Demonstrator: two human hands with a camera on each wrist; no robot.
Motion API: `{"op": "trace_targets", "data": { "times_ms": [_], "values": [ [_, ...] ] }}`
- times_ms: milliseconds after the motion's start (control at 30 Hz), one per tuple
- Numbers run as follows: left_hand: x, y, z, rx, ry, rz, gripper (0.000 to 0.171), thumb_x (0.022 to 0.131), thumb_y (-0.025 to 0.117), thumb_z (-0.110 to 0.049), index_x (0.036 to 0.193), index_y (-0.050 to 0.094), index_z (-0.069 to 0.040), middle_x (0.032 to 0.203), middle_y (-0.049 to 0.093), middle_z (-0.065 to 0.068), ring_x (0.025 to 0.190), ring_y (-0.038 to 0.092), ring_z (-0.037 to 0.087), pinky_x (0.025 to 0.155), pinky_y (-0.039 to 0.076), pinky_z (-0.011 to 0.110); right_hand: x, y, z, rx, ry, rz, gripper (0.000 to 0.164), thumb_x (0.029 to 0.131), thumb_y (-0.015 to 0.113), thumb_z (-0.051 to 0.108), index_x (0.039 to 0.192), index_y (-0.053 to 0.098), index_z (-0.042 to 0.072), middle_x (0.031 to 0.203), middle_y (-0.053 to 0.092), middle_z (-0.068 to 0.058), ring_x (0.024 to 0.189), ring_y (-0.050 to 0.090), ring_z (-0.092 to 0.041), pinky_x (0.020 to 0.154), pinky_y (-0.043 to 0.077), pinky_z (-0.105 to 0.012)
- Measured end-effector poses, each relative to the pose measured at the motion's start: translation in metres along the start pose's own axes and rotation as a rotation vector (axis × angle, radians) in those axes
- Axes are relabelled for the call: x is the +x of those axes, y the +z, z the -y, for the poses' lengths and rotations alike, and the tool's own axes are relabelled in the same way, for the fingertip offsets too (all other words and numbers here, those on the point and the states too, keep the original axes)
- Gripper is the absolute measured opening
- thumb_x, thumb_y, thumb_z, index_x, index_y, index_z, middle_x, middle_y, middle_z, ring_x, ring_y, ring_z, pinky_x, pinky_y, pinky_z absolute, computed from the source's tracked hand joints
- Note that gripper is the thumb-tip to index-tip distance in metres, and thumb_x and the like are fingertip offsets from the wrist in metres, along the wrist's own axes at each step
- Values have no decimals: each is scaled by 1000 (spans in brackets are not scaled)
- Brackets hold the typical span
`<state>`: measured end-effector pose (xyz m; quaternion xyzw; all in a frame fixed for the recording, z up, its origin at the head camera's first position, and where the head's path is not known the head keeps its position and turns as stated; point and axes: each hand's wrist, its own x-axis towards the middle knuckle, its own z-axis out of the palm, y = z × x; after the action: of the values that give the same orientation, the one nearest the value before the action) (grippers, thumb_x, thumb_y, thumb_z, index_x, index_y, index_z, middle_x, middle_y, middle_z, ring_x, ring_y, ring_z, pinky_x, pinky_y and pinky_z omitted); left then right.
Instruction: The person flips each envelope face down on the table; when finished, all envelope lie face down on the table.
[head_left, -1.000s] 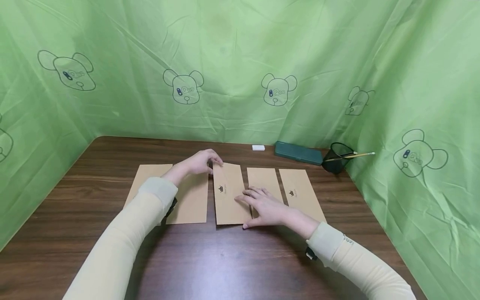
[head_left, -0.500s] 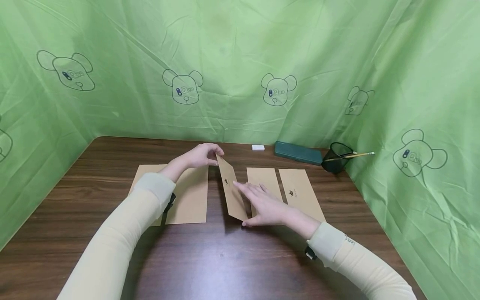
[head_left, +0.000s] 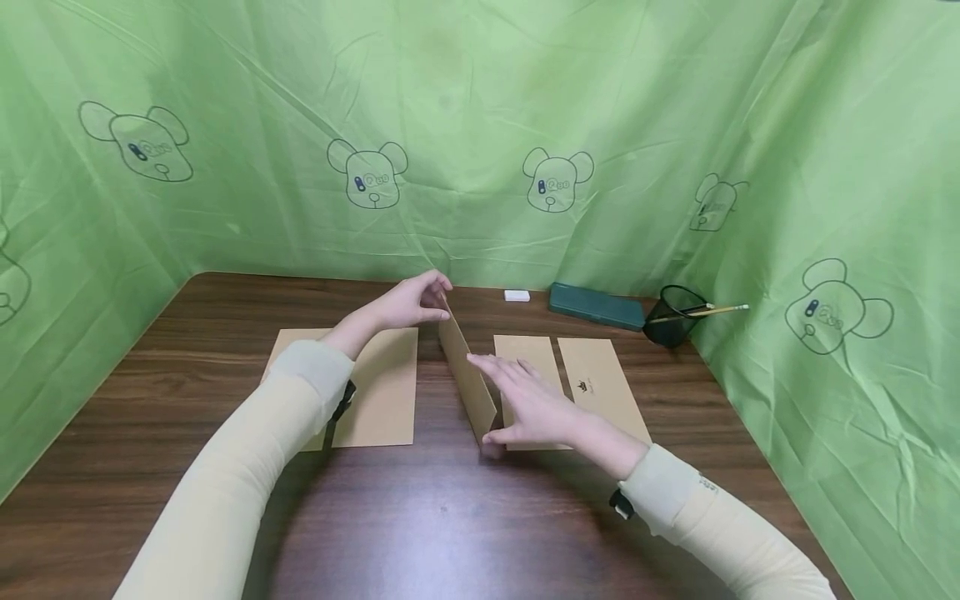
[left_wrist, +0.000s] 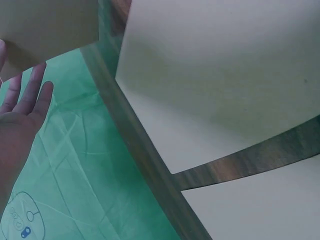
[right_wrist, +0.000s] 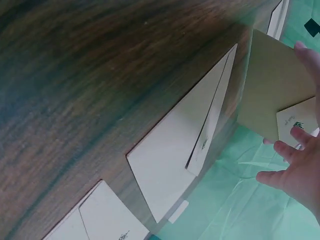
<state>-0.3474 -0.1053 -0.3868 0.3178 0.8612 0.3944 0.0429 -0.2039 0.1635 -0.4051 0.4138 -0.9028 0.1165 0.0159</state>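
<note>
A flat brown kraft-paper piece (head_left: 467, 379) stands on its long edge in the middle of the table. My left hand (head_left: 405, 302) pinches its far upper corner between thumb and fingers; in the left wrist view the fingers reach behind the paper (left_wrist: 55, 25). Beside its near end is my right hand (head_left: 534, 410), fingers spread and nearly straight, thumb at the lower near corner. In the right wrist view, a smaller panel with a crown print shows against the lifted piece (right_wrist: 272, 75). Two plain pieces (head_left: 382, 387) lie left, partly under my left arm.
Two more kraft pieces lie right; the outer one (head_left: 600, 375) bears a crown print. Along the back sit a white eraser (head_left: 517, 296), a dark green case (head_left: 596, 307) and a black mesh cup (head_left: 670, 325) with pencils. Green fabric (head_left: 450, 167) encloses the wooden table (head_left: 450, 533).
The middle kraft piece, nearly flat before with its print facing up, has been raised by my left hand onto its right edge. My right hand has stayed nearly in place.
</note>
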Motion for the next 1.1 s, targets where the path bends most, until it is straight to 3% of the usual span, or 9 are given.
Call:
{"op": "trace_targets", "data": {
  "times_ms": [267,500,633,800,967,1100],
  "values": [
    [3,-4,-9,-21,-26,-4,47,84,71,-13,124,49,-2,115,58,14,108,60,27,96,47,35,-2,-3,-1,11,33,-29,116,67,79,54,152,7,25,156,20,4,140,25,-17,114,18,-52],
    [3,-6,-11,-39,-13,29,42,87,67,-9,125,54,0,118,62,16,112,59,27,97,47,34,-5,-4,-5,-2,1,-93,113,67,79,53,152,14,15,155,23,-3,139,28,-24,111,26,-53],
    [1,-8,-13,-119,14,94,54,87,65,-7,137,45,-4,124,58,20,116,57,32,97,47,38,-7,-3,-7,-10,6,-124,113,66,79,54,151,15,15,154,25,-4,140,28,-25,112,27,-49],
    [-2,-8,-14,-163,-2,151,67,88,63,-3,146,33,-15,128,52,21,121,52,35,98,46,43,-8,-1,-8,-9,3,-166,113,65,81,52,150,18,13,154,26,-6,140,27,-25,113,26,-46],
    [-4,-7,-14,-134,-12,144,70,88,62,0,148,31,-17,128,48,20,123,50,35,100,44,44,-8,1,-8,4,5,-172,112,65,81,52,150,20,10,154,26,-8,140,27,-27,112,26,-49],
    [-3,-6,-14,-24,0,124,72,87,64,-4,149,30,-20,125,49,17,119,51,33,102,42,44,-9,4,-7,-22,33,-143,107,66,79,54,148,25,13,153,28,-6,140,28,-26,112,26,-49]
  ]
}}
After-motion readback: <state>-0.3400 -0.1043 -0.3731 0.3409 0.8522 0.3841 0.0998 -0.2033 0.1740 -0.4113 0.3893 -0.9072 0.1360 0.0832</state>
